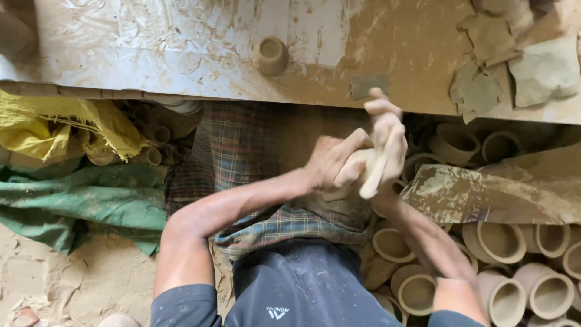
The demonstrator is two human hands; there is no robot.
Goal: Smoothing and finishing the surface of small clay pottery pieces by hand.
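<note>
Both hands clamped on one clay lump (365, 172): left hand (331, 162) wraps it from the near side, right hand (387, 138) closes over the top and far side, fingers curled. Lump sits between the palms, held in the air over my lap, just below the bench (181, 54) edge. It touches nothing but the hands.

I read it as mid-shaping: lump looks like a pale, smooth roll, no cup form yet that I can see. Most of it is hidden by the fingers, so I can't tell its full shape.

Done so far, judging by the layout:
- one small cup (270, 54) stands alone on the bench, mouth up
- a pile of cups (502, 266) lies on the floor to my right, on their sides, mouths mostly toward the camera
- more cups tucked under the bench edge

Left: this lump not yet formed. Flat clay scraps (514, 60) on the bench's right end look like spare stock, apart from the lone cup.

Other stuff: muddy sheet (484, 194) draped over part of the pile, yellow cloth (66, 124) and green cloth (78, 203) on my left, well clear of the hands. Bench surface smeared with wet slip.
</note>
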